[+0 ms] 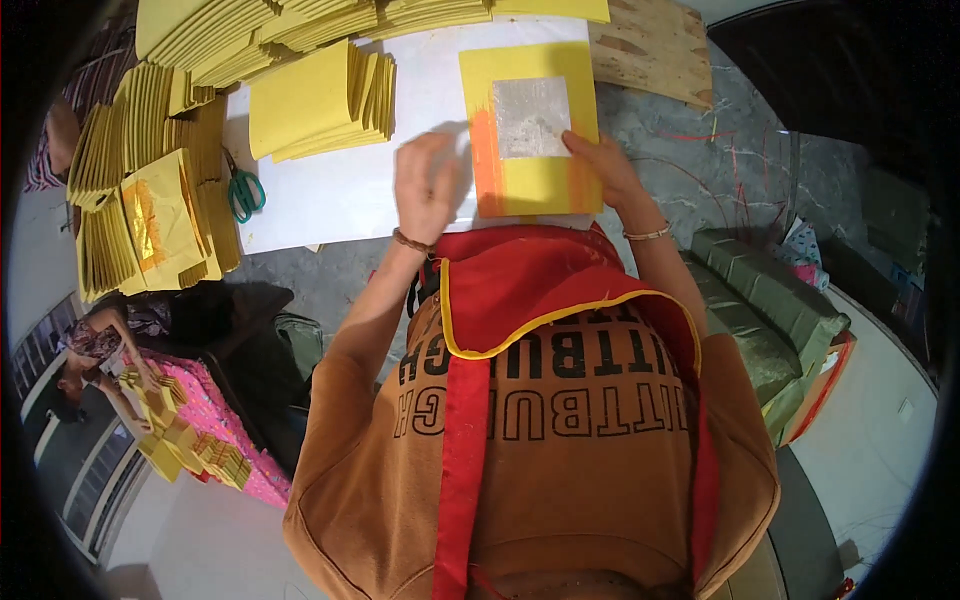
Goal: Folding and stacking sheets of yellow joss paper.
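Note:
A yellow paper stack (535,185) with an orange-streaked left side and a silver square (531,118) on top lies at the near right of the white table (330,205). My right hand (605,170) grips its right edge, thumb on top by the silver square and fingers out of sight beneath. Just left of the stack is my left hand (425,185), apart from it. Its fingers are curled inward, and whatever they hold, if anything, is hidden.
Several bundles of folded yellow paper (315,100) cover the table's far and left sides. Teal-handled scissors (245,193) lie at the left. A wooden board (650,50) is beyond at right, a green sofa (765,320) nearer. Another person (95,345) handles yellow paper at a pink-covered table (215,400).

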`<act>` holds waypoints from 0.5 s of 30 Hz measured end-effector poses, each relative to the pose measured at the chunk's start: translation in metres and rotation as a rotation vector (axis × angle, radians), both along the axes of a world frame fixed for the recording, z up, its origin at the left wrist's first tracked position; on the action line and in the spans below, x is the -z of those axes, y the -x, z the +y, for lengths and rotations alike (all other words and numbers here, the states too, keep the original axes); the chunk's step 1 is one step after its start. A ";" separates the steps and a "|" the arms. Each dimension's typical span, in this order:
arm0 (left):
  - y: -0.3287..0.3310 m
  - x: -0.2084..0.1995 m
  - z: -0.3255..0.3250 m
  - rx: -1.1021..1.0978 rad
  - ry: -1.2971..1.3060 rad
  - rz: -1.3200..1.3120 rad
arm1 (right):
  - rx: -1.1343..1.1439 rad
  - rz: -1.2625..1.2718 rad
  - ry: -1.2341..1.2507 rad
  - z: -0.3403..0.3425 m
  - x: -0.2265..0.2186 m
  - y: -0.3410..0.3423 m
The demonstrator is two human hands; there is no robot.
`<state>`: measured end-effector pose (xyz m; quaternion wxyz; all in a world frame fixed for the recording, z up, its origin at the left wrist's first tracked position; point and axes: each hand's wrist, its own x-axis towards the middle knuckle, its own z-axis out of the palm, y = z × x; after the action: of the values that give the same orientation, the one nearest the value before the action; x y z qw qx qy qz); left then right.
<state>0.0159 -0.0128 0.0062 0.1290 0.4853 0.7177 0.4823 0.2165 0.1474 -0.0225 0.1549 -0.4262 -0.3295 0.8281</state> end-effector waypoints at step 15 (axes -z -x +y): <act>-0.024 0.012 0.009 0.659 -0.035 0.582 | 0.001 0.031 -0.015 0.000 0.015 0.010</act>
<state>0.0397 -0.0040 -0.0059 0.0601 0.8063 0.5226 0.2707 0.2069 0.1478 -0.0375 0.1636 -0.4124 -0.3330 0.8320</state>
